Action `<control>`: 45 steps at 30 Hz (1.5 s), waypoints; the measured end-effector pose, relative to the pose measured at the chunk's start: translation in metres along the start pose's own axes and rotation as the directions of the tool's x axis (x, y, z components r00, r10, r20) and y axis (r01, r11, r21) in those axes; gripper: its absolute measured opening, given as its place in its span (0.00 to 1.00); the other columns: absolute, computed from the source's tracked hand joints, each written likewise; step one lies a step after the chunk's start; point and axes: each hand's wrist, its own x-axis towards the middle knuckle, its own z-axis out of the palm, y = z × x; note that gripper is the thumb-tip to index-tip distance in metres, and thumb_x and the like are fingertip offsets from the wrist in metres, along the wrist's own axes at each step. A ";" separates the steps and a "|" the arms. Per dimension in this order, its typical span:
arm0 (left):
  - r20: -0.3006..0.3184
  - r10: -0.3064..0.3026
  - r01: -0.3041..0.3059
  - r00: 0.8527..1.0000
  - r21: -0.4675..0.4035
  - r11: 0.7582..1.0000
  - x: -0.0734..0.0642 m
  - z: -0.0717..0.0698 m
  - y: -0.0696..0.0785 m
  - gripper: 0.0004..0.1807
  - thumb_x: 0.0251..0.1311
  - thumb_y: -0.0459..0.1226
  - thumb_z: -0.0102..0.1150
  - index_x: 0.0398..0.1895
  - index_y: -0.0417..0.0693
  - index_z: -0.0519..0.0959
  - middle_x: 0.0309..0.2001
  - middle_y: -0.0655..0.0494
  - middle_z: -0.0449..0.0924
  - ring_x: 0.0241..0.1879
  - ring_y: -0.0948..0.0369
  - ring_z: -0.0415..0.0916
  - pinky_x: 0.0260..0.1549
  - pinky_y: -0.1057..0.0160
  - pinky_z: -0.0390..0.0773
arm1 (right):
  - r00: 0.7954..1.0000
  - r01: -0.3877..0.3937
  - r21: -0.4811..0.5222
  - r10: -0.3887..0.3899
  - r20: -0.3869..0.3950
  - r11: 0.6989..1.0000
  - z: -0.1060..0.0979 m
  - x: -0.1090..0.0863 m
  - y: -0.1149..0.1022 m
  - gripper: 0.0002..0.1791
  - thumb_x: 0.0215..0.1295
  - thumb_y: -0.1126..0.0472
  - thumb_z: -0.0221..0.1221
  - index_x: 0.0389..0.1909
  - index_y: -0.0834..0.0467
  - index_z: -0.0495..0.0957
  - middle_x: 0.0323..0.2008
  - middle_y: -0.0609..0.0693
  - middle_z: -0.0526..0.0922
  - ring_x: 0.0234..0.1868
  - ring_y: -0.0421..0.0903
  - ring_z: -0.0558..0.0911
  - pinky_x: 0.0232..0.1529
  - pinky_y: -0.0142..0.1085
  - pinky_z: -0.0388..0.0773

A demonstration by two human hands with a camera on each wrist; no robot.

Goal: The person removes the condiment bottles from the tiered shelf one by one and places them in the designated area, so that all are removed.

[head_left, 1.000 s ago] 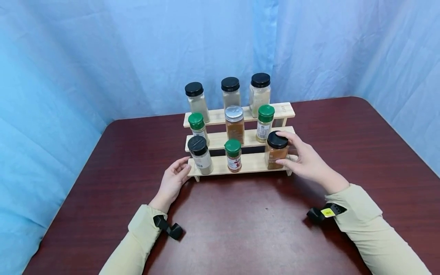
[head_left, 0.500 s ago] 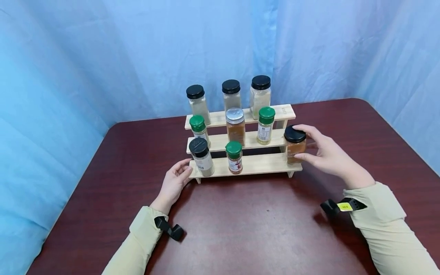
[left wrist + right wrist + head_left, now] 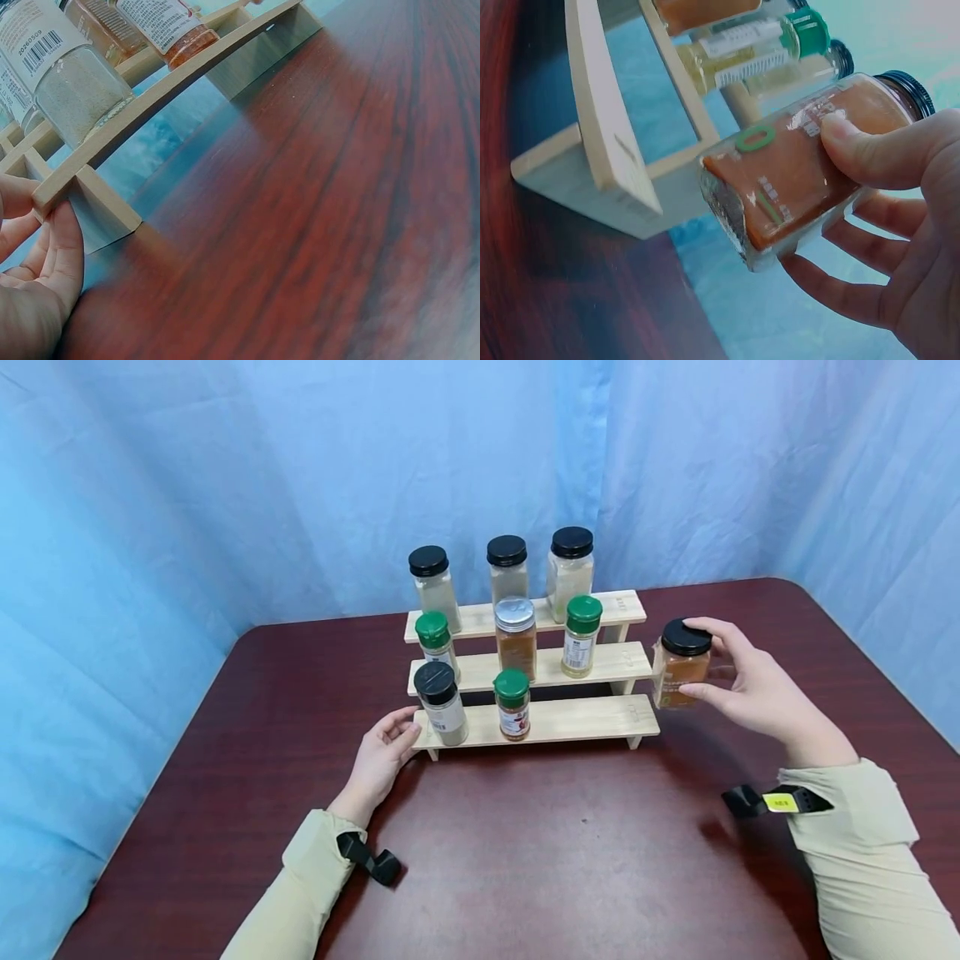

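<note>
My right hand (image 3: 757, 685) grips a square clear spice jar (image 3: 681, 670) of orange-brown powder with a black lid. It is held in the air just right of the wooden three-tier rack (image 3: 585, 717). Thumb on one side and fingers on the other hold the jar (image 3: 802, 165) in the right wrist view. At the rack's left front corner, my left hand (image 3: 378, 760) pinches the end of the lowest shelf (image 3: 112, 135). A black-capped shaker (image 3: 442, 706) and a small green-capped jar (image 3: 513, 706) stand on that lowest shelf.
The middle tier carries two green-capped jars, one at the right (image 3: 580, 639), and a silver-lidded brown jar (image 3: 516, 643). Three black-lidded jars, one in the middle (image 3: 507, 568), stand on top. Blue curtains (image 3: 337, 485) hang behind the dark red table (image 3: 510, 860).
My right hand has lifted the black-lidded brown jar off the right end of the lowest shelf and carried it right, beyond the rack. My left hand stays at the shelf's left end.
</note>
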 end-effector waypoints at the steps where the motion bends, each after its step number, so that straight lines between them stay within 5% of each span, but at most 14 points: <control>1: -0.002 0.000 0.000 1.000 -0.001 1.000 0.000 0.000 0.000 0.21 0.66 0.26 0.47 0.63 0.33 0.65 0.31 0.64 0.71 0.31 0.71 0.69 0.31 0.74 0.73 | 1.000 -0.003 -0.005 0.003 -0.001 1.000 0.000 0.000 0.003 0.45 0.51 0.78 0.64 0.69 0.56 0.54 0.48 0.58 0.76 0.43 0.16 0.67 0.40 0.13 0.69; 7: 0.003 0.006 -0.006 1.000 -0.003 1.000 0.000 0.001 0.002 0.22 0.66 0.26 0.47 0.63 0.31 0.64 0.31 0.64 0.70 0.30 0.71 0.69 0.31 0.75 0.73 | 0.997 -0.071 0.010 0.072 -0.033 0.997 0.003 0.000 0.022 0.44 0.51 0.79 0.62 0.68 0.57 0.54 0.48 0.68 0.75 0.38 0.17 0.69 0.29 0.17 0.70; 12: -0.002 0.003 -0.003 1.000 0.007 1.000 -0.001 0.000 0.001 0.21 0.66 0.26 0.48 0.62 0.31 0.64 0.31 0.64 0.70 0.30 0.72 0.69 0.31 0.75 0.72 | 0.993 -0.101 0.097 0.106 -0.049 0.990 0.011 0.000 0.039 0.45 0.50 0.83 0.61 0.67 0.60 0.52 0.50 0.69 0.71 0.41 0.16 0.69 0.34 0.13 0.70; 23: 0.000 -0.005 0.005 1.000 -0.008 1.000 -0.003 -0.001 -0.003 0.22 0.66 0.26 0.47 0.63 0.33 0.64 0.32 0.63 0.71 0.31 0.71 0.70 0.32 0.74 0.74 | 0.980 -0.189 0.087 0.193 -0.039 0.978 0.020 -0.005 0.051 0.45 0.52 0.82 0.60 0.68 0.58 0.51 0.55 0.70 0.69 0.42 0.13 0.65 0.35 0.11 0.68; 35: 0.021 0.012 -0.012 1.000 -0.013 1.000 0.000 0.002 -0.003 0.21 0.66 0.26 0.47 0.62 0.31 0.64 0.32 0.64 0.70 0.31 0.71 0.69 0.31 0.74 0.73 | 0.979 -0.178 0.066 0.183 -0.087 0.982 0.016 -0.007 0.049 0.45 0.52 0.81 0.61 0.69 0.57 0.52 0.54 0.71 0.70 0.41 0.13 0.65 0.36 0.09 0.66; 41: 0.006 0.005 -0.005 1.000 -0.022 1.000 0.000 0.002 -0.003 0.21 0.66 0.26 0.48 0.62 0.33 0.65 0.31 0.64 0.71 0.30 0.71 0.69 0.30 0.74 0.73 | 0.989 -0.132 0.039 0.134 -0.058 0.991 0.018 0.008 0.058 0.46 0.50 0.82 0.61 0.69 0.56 0.53 0.56 0.70 0.68 0.44 0.12 0.63 0.37 0.08 0.65; 45: -0.007 0.000 0.000 1.000 -0.022 1.000 0.000 0.001 -0.002 0.21 0.66 0.26 0.47 0.62 0.35 0.65 0.31 0.64 0.71 0.31 0.70 0.68 0.30 0.74 0.72 | 0.989 -0.128 0.033 0.130 -0.077 0.991 0.022 0.022 0.069 0.46 0.51 0.81 0.61 0.69 0.55 0.54 0.57 0.70 0.69 0.53 0.32 0.74 0.38 0.08 0.64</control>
